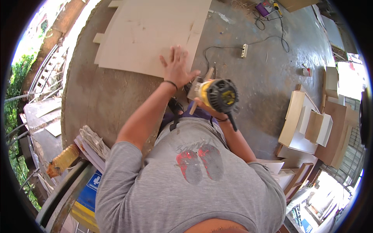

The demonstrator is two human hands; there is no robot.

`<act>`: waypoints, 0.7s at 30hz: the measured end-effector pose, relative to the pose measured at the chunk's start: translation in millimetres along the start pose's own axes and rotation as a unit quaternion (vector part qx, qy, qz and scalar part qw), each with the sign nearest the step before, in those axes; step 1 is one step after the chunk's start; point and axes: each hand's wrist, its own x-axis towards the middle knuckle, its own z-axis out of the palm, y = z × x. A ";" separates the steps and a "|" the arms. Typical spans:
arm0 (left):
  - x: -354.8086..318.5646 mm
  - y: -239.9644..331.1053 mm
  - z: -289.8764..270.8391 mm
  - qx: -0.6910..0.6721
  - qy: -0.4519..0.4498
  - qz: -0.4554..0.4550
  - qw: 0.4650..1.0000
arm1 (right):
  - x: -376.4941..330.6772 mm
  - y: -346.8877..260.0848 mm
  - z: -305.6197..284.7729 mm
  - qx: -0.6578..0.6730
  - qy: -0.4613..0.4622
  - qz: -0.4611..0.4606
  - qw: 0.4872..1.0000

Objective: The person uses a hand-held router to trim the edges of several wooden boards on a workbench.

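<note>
My left hand [176, 66], fingers spread, rests on the near right corner of a large pale board [151, 35]. A dark band circles that wrist. Closed around a yellow and black trim router [220, 95] is my right hand [206, 107], partly hidden beneath the motor housing. The router is tilted, its black top toward me and its base toward the board's corner. Light wooden strips [192, 108] stick out by the base. Whether the bit touches the board is hidden.
A white power strip [244, 51] with a black cable lies on the grey floor, right of the board. Far off sits a purple case [264, 9]. A white pot [307, 72] and cabinet pieces [299, 120] stand at right. Stacked offcuts [91, 145] are at left.
</note>
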 end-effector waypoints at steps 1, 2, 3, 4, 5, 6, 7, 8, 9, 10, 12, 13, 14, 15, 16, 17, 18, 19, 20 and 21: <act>-6.8 -2.5 1.6 0.014 -0.005 0.009 1.000 | 2.9 -3.2 -7.7 0.012 0.036 0.006 0.999; -10.3 -1.8 1.4 0.026 -0.010 0.023 0.999 | 6.1 -8.3 -18.0 0.022 0.075 0.014 0.997; -13.8 -4.9 -1.2 0.023 -0.015 0.022 0.999 | 10.7 -14.4 -30.3 0.148 0.109 0.097 0.978; -20.4 -12.3 -5.0 0.020 -0.022 0.018 0.999 | 1.7 7.5 -35.2 0.105 0.136 0.070 0.983; -26.7 -18.6 -9.0 0.015 -0.028 0.016 0.999 | 3.7 -1.6 -51.8 0.134 0.150 0.113 0.973; -30.8 -24.3 -11.5 0.014 -0.034 0.033 0.999 | -4.1 11.5 -67.6 0.099 0.164 0.095 0.977; -39.7 -34.5 -15.4 0.014 -0.045 0.048 0.998 | -14.9 27.5 -79.2 0.065 0.176 0.082 0.979; -51.6 -45.1 -26.4 0.013 -0.055 0.052 0.997 | -18.6 35.4 -88.0 0.056 0.201 0.085 0.974; -62.2 -55.8 -36.1 0.008 -0.069 0.060 0.996 | -22.9 40.8 -96.9 0.041 0.227 0.092 0.969; -74.2 -68.8 -47.3 0.008 -0.096 0.069 0.993 | -24.9 44.7 -101.8 0.030 0.251 0.100 0.962; -99.1 -100.5 -71.6 0.015 -0.146 0.086 0.985 | -16.5 39.9 -111.0 0.045 0.281 0.110 0.952; -109.9 -116.3 -83.5 0.022 -0.168 0.097 0.981 | -11.6 36.4 -115.9 0.053 0.294 0.116 0.947; -118.7 -131.3 -98.6 0.044 -0.204 0.093 0.974 | -5.6 37.4 -117.5 0.057 0.318 0.109 0.940; -124.6 -148.1 -112.7 0.063 -0.240 0.088 0.965 | 1.0 37.8 -120.5 0.066 0.321 0.107 0.939; -128.8 -171.5 -124.5 0.088 -0.254 0.084 0.960 | 5.1 37.8 -122.6 0.074 0.324 0.107 0.937; -133.8 -197.0 -136.1 0.112 -0.267 0.078 0.954 | 8.8 40.3 -126.0 0.080 0.327 0.107 0.935; -138.1 -236.8 -144.5 0.158 -0.248 0.038 0.955 | 5.3 54.0 -130.2 0.060 0.313 0.104 0.942; -141.5 -264.6 -146.9 0.205 -0.230 -0.005 0.951 | 8.4 57.1 -129.5 0.072 0.315 0.095 0.942; -133.0 -260.4 -160.6 0.233 -0.237 -0.075 0.940 | 12.3 57.8 -130.8 0.080 0.317 0.089 0.941; -119.9 -256.0 -173.8 0.261 -0.244 -0.143 0.923 | 17.5 57.7 -132.7 0.088 0.320 0.083 0.940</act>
